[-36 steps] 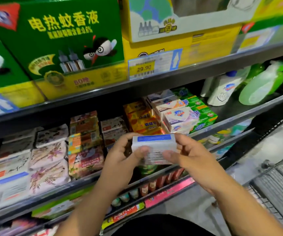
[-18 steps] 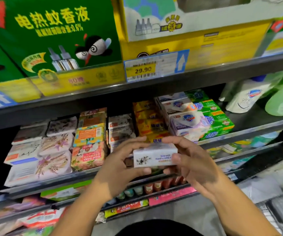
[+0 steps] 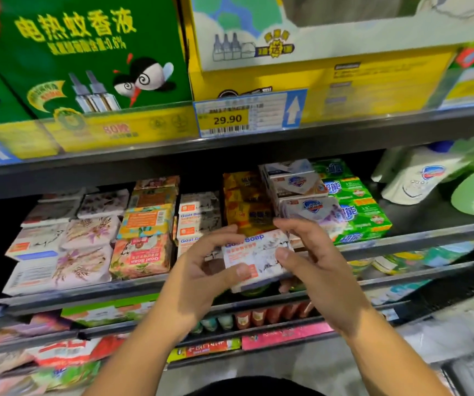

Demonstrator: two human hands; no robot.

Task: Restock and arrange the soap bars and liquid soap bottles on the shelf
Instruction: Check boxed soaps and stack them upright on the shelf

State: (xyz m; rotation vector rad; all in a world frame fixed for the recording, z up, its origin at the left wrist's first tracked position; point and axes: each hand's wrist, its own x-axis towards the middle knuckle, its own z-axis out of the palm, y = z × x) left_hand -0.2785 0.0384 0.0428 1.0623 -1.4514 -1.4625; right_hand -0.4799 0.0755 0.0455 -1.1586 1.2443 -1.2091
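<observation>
Head view, the only one supplied. The person stands facing the soap shelf (image 3: 87, 292). The left hand (image 3: 198, 270) and right hand (image 3: 315, 267) are brought together on one Goat Soap bar (image 3: 254, 258). Each hand pinches an end of it, thumb on the printed face and fingers curled over the top edge. The bar is held in the air just in front of the shelf rail, printed face toward the person and tilted slightly. It touches no shelf stock.

Directly behind it, slightly to the left, stands a stack of matching Goat Soap boxes (image 3: 198, 215). Yellow bars (image 3: 247, 201) lie to the right of that stack, then white shield-logo bars (image 3: 301, 190) and green bars (image 3: 355, 204). A white liquid soap bottle (image 3: 413, 178) leans at the far right.

Assessment: the step in hand is placing this bar, and the bar is not yet shelved. The next move appears to call for carrying it forward and a little left to the front of the matching stack. It should then be set down square, label outward. Risk: the neighbouring yellow bars sit close and could be nudged.
</observation>
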